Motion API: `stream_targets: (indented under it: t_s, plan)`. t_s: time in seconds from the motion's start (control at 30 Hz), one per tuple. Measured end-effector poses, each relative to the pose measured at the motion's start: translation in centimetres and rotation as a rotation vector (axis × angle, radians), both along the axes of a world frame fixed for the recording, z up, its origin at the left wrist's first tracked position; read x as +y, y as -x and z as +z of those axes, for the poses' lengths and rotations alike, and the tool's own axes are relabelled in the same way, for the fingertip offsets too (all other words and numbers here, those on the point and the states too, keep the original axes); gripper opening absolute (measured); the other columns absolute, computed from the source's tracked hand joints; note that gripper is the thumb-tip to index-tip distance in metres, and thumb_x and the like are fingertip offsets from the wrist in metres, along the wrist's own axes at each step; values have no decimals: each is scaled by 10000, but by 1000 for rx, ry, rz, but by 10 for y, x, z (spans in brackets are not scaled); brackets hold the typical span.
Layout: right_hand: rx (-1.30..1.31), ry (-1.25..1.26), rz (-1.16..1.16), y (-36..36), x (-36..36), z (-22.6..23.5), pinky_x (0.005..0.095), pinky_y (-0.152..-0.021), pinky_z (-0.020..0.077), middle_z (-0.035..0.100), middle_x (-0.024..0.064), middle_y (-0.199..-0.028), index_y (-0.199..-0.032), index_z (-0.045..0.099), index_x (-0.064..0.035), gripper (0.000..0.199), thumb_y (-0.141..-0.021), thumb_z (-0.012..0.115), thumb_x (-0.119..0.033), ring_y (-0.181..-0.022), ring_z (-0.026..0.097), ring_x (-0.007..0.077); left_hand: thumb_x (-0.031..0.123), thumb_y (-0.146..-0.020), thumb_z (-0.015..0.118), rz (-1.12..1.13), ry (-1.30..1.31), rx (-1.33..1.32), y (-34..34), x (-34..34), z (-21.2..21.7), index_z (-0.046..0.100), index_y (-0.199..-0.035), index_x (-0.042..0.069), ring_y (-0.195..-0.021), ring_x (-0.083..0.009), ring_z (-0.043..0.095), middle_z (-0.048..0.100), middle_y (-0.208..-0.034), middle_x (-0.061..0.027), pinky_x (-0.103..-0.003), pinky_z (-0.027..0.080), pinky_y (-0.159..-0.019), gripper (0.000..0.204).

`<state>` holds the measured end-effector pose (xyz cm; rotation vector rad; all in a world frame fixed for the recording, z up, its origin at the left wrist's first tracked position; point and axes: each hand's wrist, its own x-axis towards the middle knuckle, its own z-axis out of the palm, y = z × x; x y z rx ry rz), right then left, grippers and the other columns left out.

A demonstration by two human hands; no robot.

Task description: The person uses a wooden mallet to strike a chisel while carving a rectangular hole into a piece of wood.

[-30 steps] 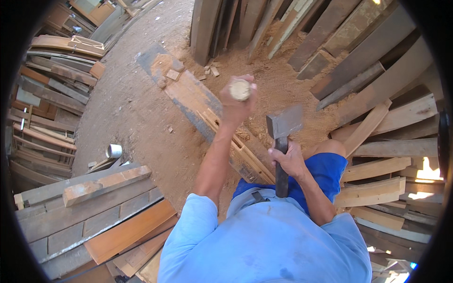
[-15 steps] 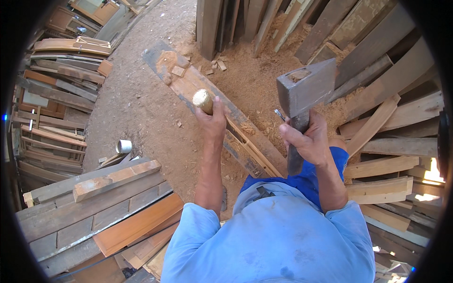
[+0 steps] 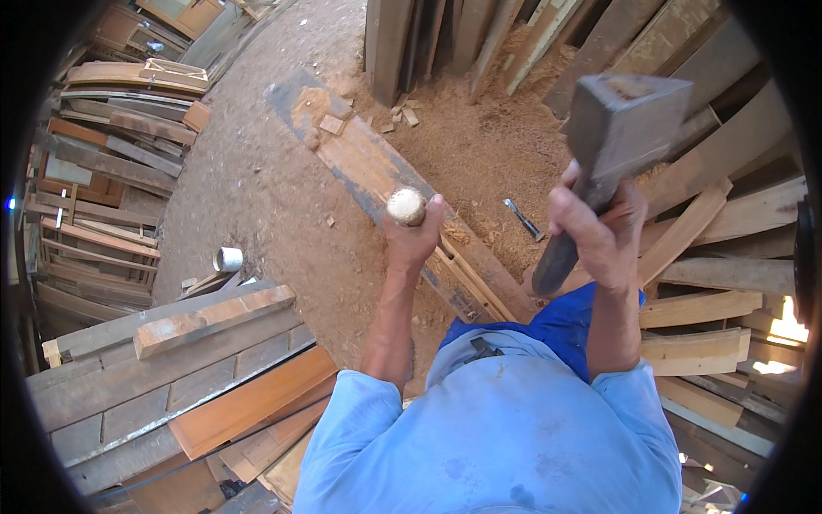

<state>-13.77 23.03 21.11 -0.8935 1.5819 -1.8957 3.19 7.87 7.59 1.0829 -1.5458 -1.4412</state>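
Note:
My left hand (image 3: 413, 244) is closed around an upright chisel (image 3: 406, 206); only the round, pale end of its handle shows, and its blade is hidden under the hand. Below it lies a long plank (image 3: 381, 167) with a narrow slot cut along its near part. Raised to the right, my right hand (image 3: 604, 227) grips a mallet (image 3: 618, 137) with a blocky dark wooden head and a thick handle. The mallet's head is well apart from the chisel. A small metal-tipped tool with a dark handle (image 3: 524, 219) rests on the sawdust between my hands, right of the plank.
Wood chips (image 3: 332, 124) and sawdust lie on the plank's far end. Boards (image 3: 479, 43) stand at the back, and more timber (image 3: 693, 343) is piled along my right. Stacked planks (image 3: 214, 321) and a white cup-like container (image 3: 228, 259) are at left.
My left hand has shifted right with the chisel, over the plank. The mallet has swung up and to the right in my right hand, uncovering the small tool on the ground.

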Motion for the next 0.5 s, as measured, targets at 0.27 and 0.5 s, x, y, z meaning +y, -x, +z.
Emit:
stream_targets:
  t_s: [0.27,0.5]
  plan:
    - [642,-164,166,2,-45,-10,343,-582,498,621,75,-675,-956,635,-34,163,-849,735,-106,-592,597,230,107,-872,746,-85,224,-107,6,7,-37,635,-1034,23,-790,-137,643,671,-835,-37,-290,518,-699,213]
    - [603,-518,388,6,-32,-24,350,-613,485,624,102,-698,-1033,638,19,296,-794,732,-129,-639,615,222,141,-848,766,-233,19,69,7,-9,-39,647,-1121,12,-930,-154,667,696,-988,-90,-344,543,-798,324]
